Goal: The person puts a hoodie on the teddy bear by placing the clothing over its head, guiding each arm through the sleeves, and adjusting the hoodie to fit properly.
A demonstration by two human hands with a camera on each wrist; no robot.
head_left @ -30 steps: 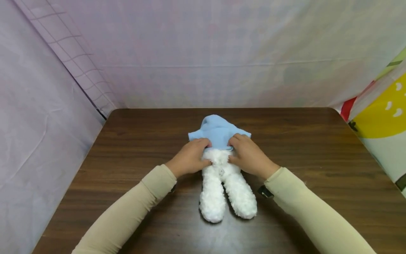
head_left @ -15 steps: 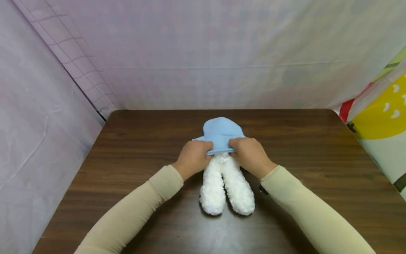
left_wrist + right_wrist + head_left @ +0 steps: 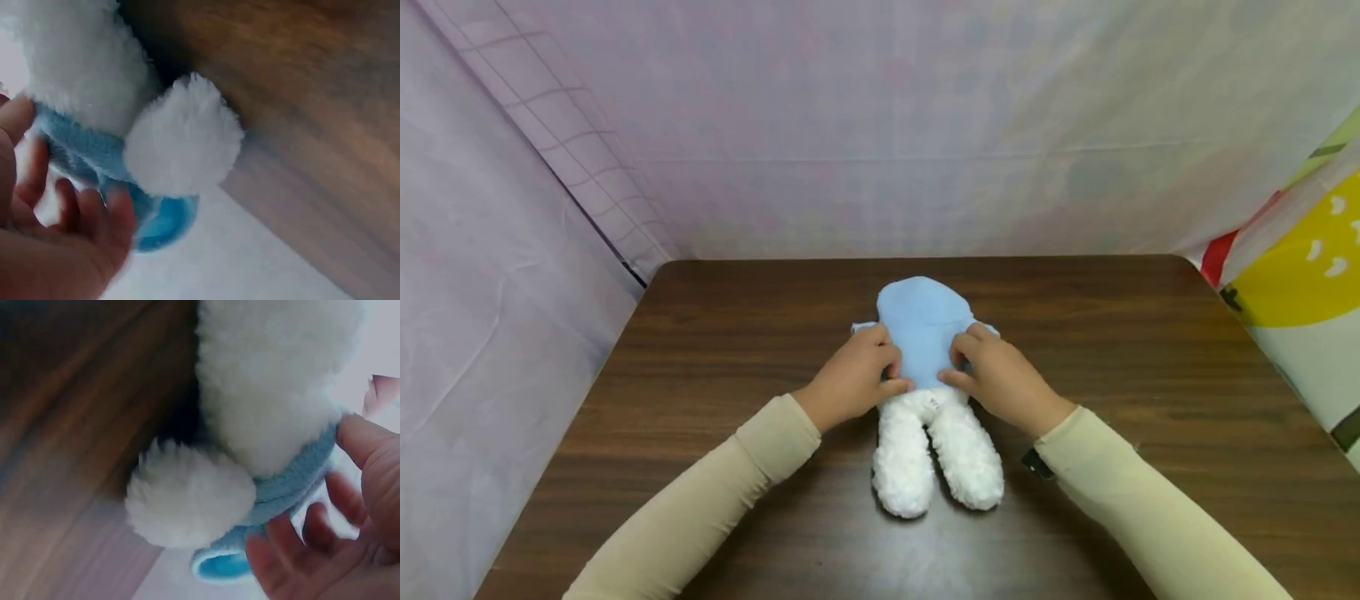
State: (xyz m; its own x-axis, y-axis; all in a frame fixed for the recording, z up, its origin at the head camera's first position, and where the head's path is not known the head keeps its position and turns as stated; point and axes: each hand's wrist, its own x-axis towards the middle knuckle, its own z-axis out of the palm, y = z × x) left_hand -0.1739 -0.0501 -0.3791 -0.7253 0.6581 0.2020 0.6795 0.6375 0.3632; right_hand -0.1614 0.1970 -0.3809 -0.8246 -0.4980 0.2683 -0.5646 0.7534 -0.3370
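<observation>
Centrally, on a brown wooden worktop (image 3: 737, 333), lies a fluffy white plush toy (image 3: 917, 408), its long axis running away from the person, legs nearest and the far end under a pale blue garment (image 3: 925, 325). The left hand (image 3: 857, 371) and right hand (image 3: 1000, 375) flank the garment, about equally near. The relation that seems to matter is the hem (image 3: 925, 387): it crosses the toy's length between the two thumbs, just above where the legs part. Each grip is slack, thumb at the hem, fingers loosely bent at the cloth, with a gap between thumb and forefinger in the wrist views. A round white tuft (image 3: 184, 140), probably a paw, sits outside the cloth, close to an open sleeve cuff (image 3: 165, 225). Compared with a second ago, the hem has come closer to the legs, leaving only a narrow band of belly fur showing.
</observation>
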